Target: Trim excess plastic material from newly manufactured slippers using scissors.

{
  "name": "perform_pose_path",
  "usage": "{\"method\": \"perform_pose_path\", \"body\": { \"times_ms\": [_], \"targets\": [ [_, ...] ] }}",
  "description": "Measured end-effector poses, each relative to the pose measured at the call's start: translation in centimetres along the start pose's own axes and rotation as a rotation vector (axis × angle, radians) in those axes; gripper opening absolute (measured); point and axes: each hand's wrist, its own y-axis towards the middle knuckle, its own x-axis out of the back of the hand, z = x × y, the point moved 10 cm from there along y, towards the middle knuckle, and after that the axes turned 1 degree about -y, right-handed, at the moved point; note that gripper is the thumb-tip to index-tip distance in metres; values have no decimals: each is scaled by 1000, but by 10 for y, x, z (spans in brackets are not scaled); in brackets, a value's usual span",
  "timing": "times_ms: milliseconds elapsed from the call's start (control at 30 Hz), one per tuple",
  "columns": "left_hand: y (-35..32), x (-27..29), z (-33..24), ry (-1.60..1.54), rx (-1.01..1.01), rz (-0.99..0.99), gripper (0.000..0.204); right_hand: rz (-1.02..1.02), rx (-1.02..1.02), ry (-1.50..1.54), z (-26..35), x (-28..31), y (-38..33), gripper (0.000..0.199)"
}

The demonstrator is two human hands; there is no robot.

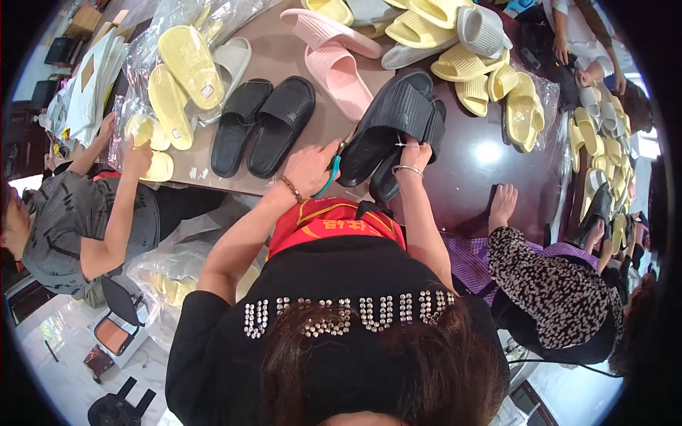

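Note:
My left hand (310,170) is closed on a pair of scissors with a teal handle (329,177), held at the near edge of the table. The blades lie beside a pair of black slide slippers (389,117), one partly overlapping the other. My right hand (415,155) is closed at the opening of these slippers, and a thin white tie or tag end shows by its fingertips. Whether the fingers also grip the slipper itself I cannot tell. Left of them lies another pair of black slippers (263,128), joined by a thin tie.
Pink slippers (334,64) lie beyond my hands on the brown table (469,160). Yellow and grey slippers (426,32) are heaped at the back. A person (92,220) on the left handles yellow slippers in plastic; another person's hand (504,204) rests on the table at right.

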Motion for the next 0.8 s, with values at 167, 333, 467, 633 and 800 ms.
{"method": "perform_pose_path", "body": {
  "times_ms": [167, 333, 467, 633, 800],
  "targets": [
    [16, -3, -5, 17, -13, -16, 44, -2, 233, 43, 1, 1, -14, 25],
    [33, 9, -6, 13, -38, -63, 37, 71, 266, 7, -11, -1, -16, 25],
    [40, 15, -6, 3, -69, -80, 32, 102, 297, -5, -6, 0, -17, 24],
    [43, 19, -3, -19, -24, -29, 31, 87, 325, -270, -18, 5, 3, 17],
    [44, 26, 3, -123, -43, -36, 33, 112, 779, -794, 39, -6, -31, 14]
  ]
}}
